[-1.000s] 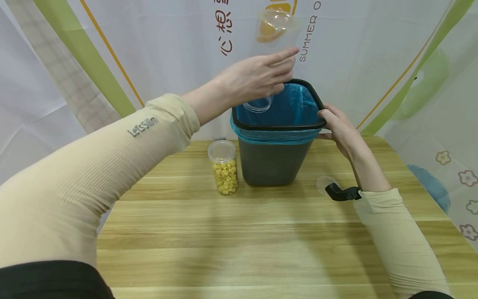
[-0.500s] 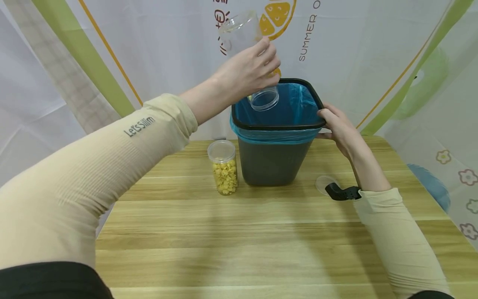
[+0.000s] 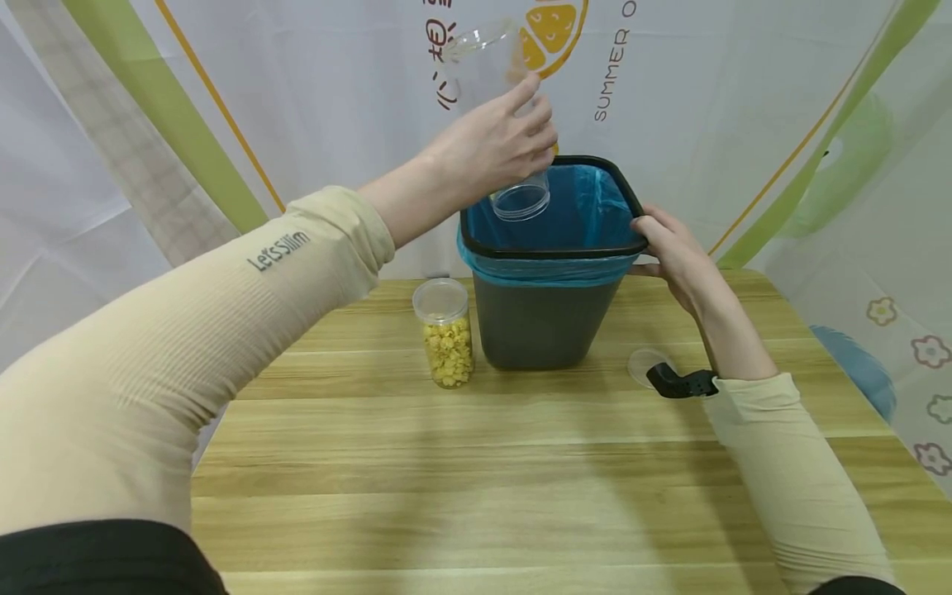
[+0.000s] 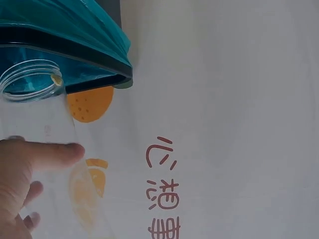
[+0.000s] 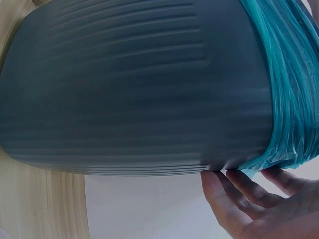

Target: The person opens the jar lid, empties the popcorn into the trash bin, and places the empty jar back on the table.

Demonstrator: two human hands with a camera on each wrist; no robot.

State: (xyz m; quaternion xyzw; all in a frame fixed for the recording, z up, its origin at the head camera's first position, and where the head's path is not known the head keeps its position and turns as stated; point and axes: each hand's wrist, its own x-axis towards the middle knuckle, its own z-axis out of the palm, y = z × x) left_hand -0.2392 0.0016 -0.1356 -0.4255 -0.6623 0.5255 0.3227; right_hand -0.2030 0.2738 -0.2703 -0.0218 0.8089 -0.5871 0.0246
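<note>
I wear cream sleeves, the left sleeve (image 3: 171, 355) finely ribbed over a stretch of forearm and gathered at its cuff, with dark lettering (image 3: 278, 250) near the wrist. The right sleeve (image 3: 799, 471) matches in colour. Black cloth (image 3: 97, 558) edges the upper left arm; a curved black fitting (image 3: 680, 383) sits at my right wrist. My left hand (image 3: 500, 142) and right hand (image 3: 677, 252) are bare.

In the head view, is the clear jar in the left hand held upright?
No, the left hand grips the clear jar mouth-down at the opening of the bin.
</note>
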